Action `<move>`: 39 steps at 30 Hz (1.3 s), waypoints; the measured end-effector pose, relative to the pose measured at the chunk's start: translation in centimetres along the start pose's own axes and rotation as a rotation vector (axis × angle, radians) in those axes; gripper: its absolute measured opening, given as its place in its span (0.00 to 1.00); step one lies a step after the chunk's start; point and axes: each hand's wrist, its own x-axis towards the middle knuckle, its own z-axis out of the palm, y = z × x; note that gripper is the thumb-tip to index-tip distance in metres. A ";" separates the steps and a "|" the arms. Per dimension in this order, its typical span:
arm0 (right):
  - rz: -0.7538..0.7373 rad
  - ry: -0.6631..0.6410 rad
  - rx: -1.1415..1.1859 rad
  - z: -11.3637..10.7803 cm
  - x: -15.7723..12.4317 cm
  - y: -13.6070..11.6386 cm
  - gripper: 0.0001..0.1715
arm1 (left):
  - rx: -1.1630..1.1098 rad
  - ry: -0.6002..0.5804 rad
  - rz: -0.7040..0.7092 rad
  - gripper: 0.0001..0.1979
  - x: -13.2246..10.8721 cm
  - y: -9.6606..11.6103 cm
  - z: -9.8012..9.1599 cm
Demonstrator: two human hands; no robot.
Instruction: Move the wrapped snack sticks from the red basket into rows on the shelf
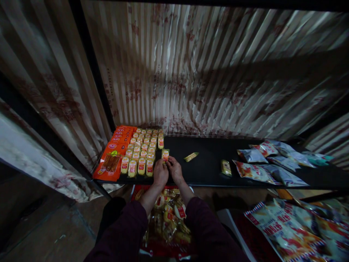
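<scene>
Both hands meet over the black shelf (204, 171), at the right side of rows of small yellow packaged snacks (141, 165). My left hand (160, 174) is closed at the lower left of one yellow packet (165, 155) with a red label. From the lower right, my right hand (175, 169) pinches the same packet with its fingertips. Left of the rows, orange snack bags (111, 160) overlap in a column. Below the hands is a red bag (144, 251) full of more small wrapped snacks.
A thin packet (191, 157) and a yellow packet (226, 168) lie apart on the shelf. Several chip bags (255, 171) cover its right part. Larger bags (286, 225) stand below right. A dark post (94, 69) rises at the left, before striped sheeting (191, 72).
</scene>
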 end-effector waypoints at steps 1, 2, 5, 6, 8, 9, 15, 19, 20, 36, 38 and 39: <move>0.001 -0.001 -0.010 0.1 0.3 0.0 0.14 | 0.005 -0.003 -0.006 0.18 0.2 0.2 0.0; 0.000 -0.002 -0.022 0.1 0.5 0.0 0.14 | 0.011 -0.005 -0.013 0.18 0.5 0.3 0.0; 0.005 0.002 -0.051 0.3 1.3 0.1 0.14 | 0.016 -0.012 -0.015 0.17 1.3 0.5 0.0; 0.008 0.005 -0.057 0.4 1.6 0.2 0.14 | 0.015 -0.012 -0.008 0.16 1.5 0.5 0.0; 0.011 0.012 -0.067 0.7 2.1 0.4 0.14 | 0.020 -0.006 0.003 0.15 2.1 0.5 0.2; 0.008 0.014 -0.072 0.8 2.4 0.4 0.14 | 0.026 0.003 0.007 0.15 2.4 0.5 0.3; 0.004 -0.005 -0.111 1.3 3.7 0.1 0.15 | 0.036 0.051 0.021 0.15 3.8 0.1 1.2; 0.022 0.019 -0.127 1.7 4.0 -0.5 0.16 | 0.031 0.087 0.016 0.15 4.8 -0.1 1.8; 0.025 0.027 -0.130 1.8 4.1 -0.5 0.16 | 0.032 0.087 0.014 0.15 5.0 -0.1 1.9; -0.047 0.049 -0.182 2.7 6.1 0.8 0.19 | -0.041 0.039 -0.069 0.17 7.3 -0.9 3.7; -0.039 0.042 -0.188 2.7 6.2 0.9 0.20 | -0.044 0.022 -0.064 0.17 7.6 -1.2 3.9; -0.040 0.040 -0.187 2.7 6.2 1.0 0.20 | -0.044 0.013 -0.066 0.17 7.7 -1.3 3.9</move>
